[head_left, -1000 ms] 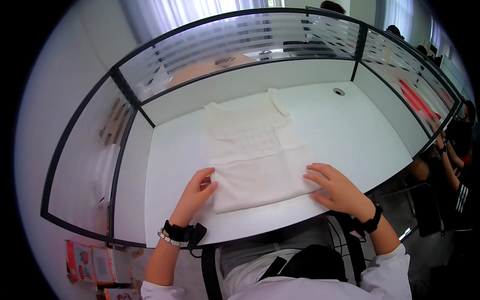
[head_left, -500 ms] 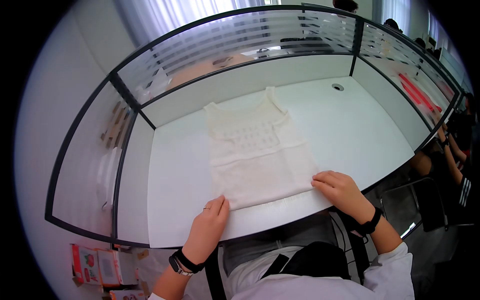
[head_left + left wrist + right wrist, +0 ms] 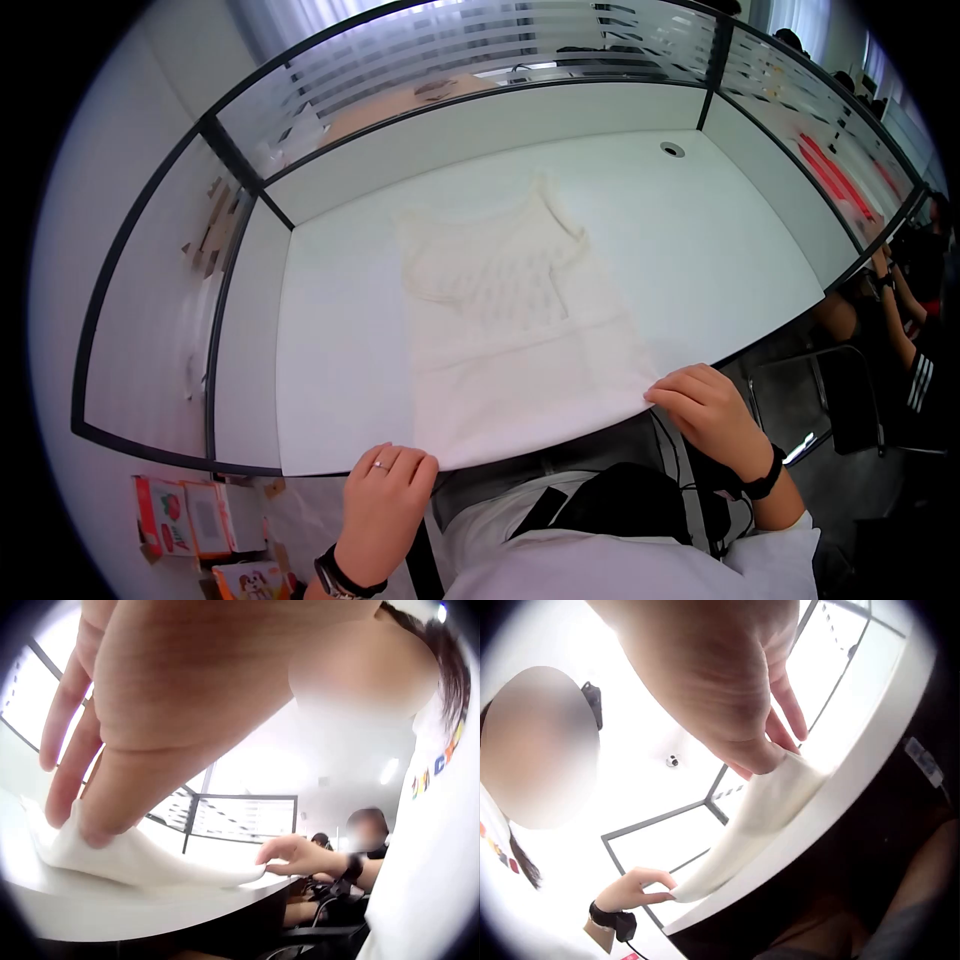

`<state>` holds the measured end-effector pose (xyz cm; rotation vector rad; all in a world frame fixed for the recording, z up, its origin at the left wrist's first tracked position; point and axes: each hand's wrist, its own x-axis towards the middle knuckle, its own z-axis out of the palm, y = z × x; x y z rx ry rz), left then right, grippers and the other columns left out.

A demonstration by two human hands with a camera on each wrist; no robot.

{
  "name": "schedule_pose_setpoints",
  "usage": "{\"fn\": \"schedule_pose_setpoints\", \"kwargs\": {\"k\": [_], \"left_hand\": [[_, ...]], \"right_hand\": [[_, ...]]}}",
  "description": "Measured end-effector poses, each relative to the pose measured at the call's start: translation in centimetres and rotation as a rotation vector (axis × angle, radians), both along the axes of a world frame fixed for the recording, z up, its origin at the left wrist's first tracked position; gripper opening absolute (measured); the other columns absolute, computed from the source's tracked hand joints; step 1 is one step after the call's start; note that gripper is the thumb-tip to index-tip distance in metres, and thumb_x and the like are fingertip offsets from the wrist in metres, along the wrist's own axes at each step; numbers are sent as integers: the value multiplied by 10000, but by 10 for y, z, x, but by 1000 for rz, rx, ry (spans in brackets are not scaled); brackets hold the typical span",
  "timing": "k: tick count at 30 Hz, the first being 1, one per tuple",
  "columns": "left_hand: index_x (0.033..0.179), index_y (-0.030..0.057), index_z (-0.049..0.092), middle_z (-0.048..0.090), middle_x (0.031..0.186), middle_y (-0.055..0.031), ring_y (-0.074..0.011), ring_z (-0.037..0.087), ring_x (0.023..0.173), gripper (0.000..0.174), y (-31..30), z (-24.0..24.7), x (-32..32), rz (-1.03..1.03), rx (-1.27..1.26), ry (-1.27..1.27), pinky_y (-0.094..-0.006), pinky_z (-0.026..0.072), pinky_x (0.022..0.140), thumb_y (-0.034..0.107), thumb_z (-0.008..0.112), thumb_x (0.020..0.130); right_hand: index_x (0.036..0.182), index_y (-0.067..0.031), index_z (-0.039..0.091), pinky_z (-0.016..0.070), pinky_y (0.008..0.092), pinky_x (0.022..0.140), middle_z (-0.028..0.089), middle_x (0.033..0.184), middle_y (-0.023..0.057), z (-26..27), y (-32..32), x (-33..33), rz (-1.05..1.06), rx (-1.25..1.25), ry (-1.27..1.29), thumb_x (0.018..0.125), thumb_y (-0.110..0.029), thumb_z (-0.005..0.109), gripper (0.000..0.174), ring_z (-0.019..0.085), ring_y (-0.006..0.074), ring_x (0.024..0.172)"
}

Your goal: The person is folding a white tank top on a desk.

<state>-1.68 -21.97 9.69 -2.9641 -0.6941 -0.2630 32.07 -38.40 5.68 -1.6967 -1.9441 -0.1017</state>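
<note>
A cream sleeveless top (image 3: 500,370) lies spread on the white desk, its straps toward the back panel and its hem along the desk's front edge. At the hem's left corner, my left hand (image 3: 390,500) pinches the fabric. My right hand (image 3: 705,415) pinches the opposite hem corner. Seen from the left wrist, the cloth (image 3: 150,866) rises into a raised fold between thumb and fingers. The right wrist view has the hem (image 3: 742,832) stretched between both hands, a little lifted at the right thumb (image 3: 757,757).
Low partitions with a dark frame (image 3: 235,160) enclose the white desk (image 3: 330,350) at the back and sides. A round cable hole (image 3: 672,150) is at the back right. Printed cartons (image 3: 190,515) stand on the floor at left, a chair (image 3: 830,400) at right. Other people sit beyond the right partition.
Both hands have taken hold of the hem corners, and the hem has come toward me to the desk's front edge. The left hand has moved down and leftward, the right slightly down and right.
</note>
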Motion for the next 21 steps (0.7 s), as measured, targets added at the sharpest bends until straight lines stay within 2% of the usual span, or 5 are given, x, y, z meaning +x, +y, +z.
{"fn": "schedule_pose_setpoints", "kwargs": {"k": [7, 11, 15, 19, 21], "left_hand": [[884, 80, 677, 658, 856, -36, -253, 623, 807, 163, -10, 32, -13, -19, -306, -119, -377, 490, 788, 8, 723, 746], [886, 42, 676, 673, 854, -72, -260, 639, 809, 172, 11, 47, -11, 43, -469, -234, -351, 497, 759, -44, 710, 741], [901, -6, 665, 673, 864, -102, -214, 648, 814, 129, 57, 59, 0, 91, -556, -380, -305, 503, 765, -66, 677, 787], [943, -25, 653, 680, 885, -63, -129, 629, 828, 98, 127, 58, 24, 107, -600, -478, -273, 500, 784, 69, 639, 917], [962, -19, 654, 678, 885, -51, -112, 622, 826, 152, 164, 58, 44, 119, -582, -448, -265, 496, 781, 129, 624, 947]], "right_hand": [[937, -62, 681, 513, 374, 795, 642, 915, 62, 36, -18, -9, 36, -58, 142, 678, 126, 621, 326, 618, 270, 910], [969, -56, 671, 492, 355, 729, 634, 910, 83, 54, 0, -1, 8, -46, 214, 682, 121, 607, 344, 610, 280, 844], [1003, -34, 674, 487, 306, 700, 667, 916, 95, 70, 54, 19, 63, 9, 328, 759, 98, 593, 289, 633, 232, 826], [1011, -32, 682, 481, 274, 678, 700, 942, 67, 76, 132, 53, 132, 55, 338, 814, 41, 559, 243, 634, 156, 840], [1017, -32, 683, 485, 290, 676, 701, 914, 73, 68, 180, 73, 107, -11, 375, 810, 13, 555, 248, 631, 169, 814]]}}
